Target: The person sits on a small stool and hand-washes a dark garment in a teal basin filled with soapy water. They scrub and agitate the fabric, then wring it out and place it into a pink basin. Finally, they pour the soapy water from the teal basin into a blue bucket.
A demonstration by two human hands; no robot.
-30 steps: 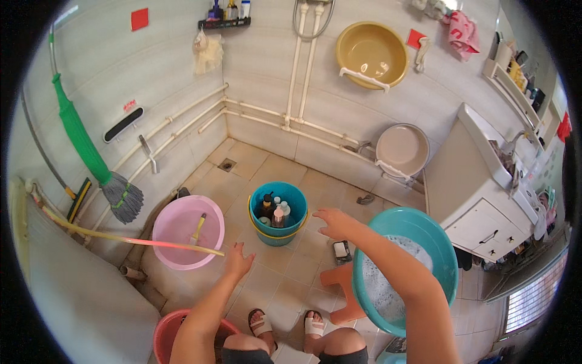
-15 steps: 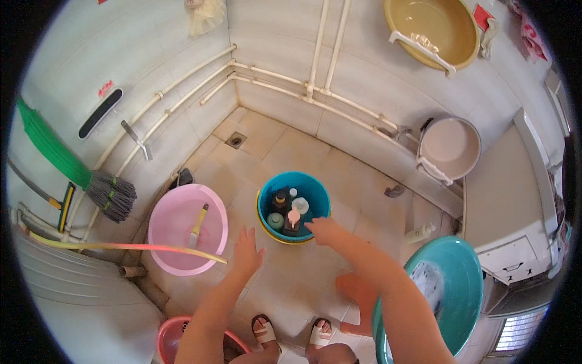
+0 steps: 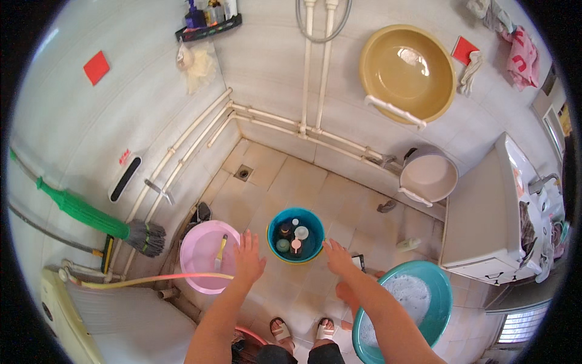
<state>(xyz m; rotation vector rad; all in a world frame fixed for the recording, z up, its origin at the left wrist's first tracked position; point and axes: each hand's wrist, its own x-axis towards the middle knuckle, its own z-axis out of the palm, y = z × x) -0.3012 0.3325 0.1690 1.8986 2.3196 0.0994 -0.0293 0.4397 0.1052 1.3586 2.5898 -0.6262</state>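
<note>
My left hand (image 3: 247,262) is held up with its fingers spread, empty, in front of the right rim of a pink basin (image 3: 193,280). In that basin lies a brush with a yellow handle (image 3: 220,252). My right hand (image 3: 339,258) has its fingers stretched out, holding nothing, just right of a blue bucket (image 3: 314,223). Several bottles stand inside the bucket, among them a pump bottle with a pink top (image 3: 296,244) and a round green-lidded container (image 3: 282,245). Below my right forearm is a teal basin (image 3: 445,297) with white suds (image 3: 409,294).
A hose (image 3: 163,277) stretches across the pink basin. A mop (image 3: 145,238) leans at the left. A tan basin (image 3: 409,73) and a pale bucket (image 3: 430,176) hang on the wall. A white cabinet (image 3: 479,212) stands right. A bare limb (image 3: 347,296) shows beside the teal basin.
The view has tilted up, showing more wall. My left hand now overlaps the pink basin's rim. My right hand, which was pointing at the bucket's rim, has drawn back slightly with its fingers opened.
</note>
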